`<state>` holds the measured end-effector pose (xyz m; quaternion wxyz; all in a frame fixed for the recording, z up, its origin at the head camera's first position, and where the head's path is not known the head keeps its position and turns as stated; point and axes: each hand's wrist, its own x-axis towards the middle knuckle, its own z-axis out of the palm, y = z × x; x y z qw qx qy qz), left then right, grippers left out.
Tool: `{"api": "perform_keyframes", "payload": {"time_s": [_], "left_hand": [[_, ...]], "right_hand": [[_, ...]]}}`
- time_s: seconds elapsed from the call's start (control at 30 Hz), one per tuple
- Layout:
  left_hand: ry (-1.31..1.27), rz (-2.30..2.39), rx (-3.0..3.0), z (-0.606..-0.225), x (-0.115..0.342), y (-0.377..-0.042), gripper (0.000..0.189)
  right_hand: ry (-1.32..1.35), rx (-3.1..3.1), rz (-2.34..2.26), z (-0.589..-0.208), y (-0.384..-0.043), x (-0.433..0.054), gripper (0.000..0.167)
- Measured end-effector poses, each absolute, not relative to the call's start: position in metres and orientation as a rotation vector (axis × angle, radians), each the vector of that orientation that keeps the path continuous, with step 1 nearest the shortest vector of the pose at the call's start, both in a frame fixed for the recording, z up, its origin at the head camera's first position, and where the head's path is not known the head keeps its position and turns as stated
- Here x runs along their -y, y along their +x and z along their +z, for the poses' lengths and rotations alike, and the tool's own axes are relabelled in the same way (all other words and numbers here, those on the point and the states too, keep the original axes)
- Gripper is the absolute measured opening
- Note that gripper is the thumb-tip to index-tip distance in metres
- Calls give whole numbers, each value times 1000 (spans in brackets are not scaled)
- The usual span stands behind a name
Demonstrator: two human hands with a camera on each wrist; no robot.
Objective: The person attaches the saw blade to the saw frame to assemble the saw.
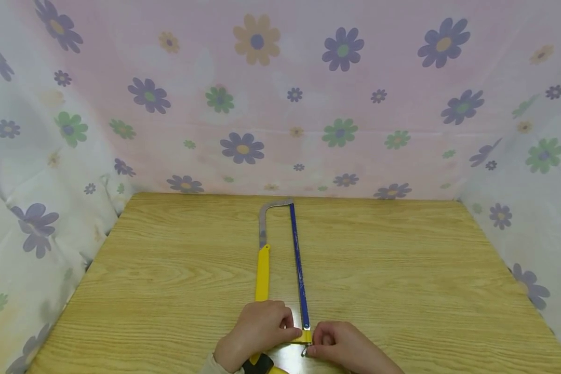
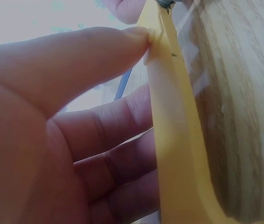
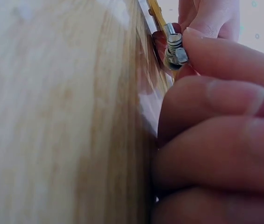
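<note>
Hacksaw (image 1: 262, 283): on the bench (image 1: 402, 270) in front of me, near end towards me, the rest running away; whether that near end is lifted a little, I cannot tell.
Black-and-yellow handle (image 1: 259, 364): partly cut off at the bottom edge, by my left wrist; I judge it the best place for a full grip.
Left hand (image 1: 264, 324): thumb and fingers clamped on the yellow frame (image 2: 176, 121), which looks rigid and smooth-sided, and fairly light for its length.
Right hand (image 1: 343, 345): just beside the left, finger and thumb pinching the metal screw (image 3: 175, 46), other fingers curled in.
Screw's feel: small and hard, probably slippery, so a job for fingertips and a firm pinch.
Blue blade (image 1: 299, 270): stretched along the side opposite the frame, its paint scuffed; thin, likely springy and able to snap if twisted, and its edge makes a poor handhold.
Grey metal bow (image 1: 263, 218): at the far end, bending across to meet the blade; it should be stiff, a sound spot for steadying.
Flowered cloth (image 1: 294, 114): hanging behind the bench and along both sides.
</note>
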<state>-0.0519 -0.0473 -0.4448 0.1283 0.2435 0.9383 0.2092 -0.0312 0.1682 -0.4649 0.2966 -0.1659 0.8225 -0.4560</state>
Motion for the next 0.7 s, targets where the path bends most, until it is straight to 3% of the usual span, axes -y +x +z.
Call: {"api": "perform_keyframes", "payload": {"time_s": [0.7], "left_hand": [[693, 589, -2732, -446, 47, -52, 26]], "right_hand": [[-540, -2192, -1192, -469, -34, -170, 21]]}}
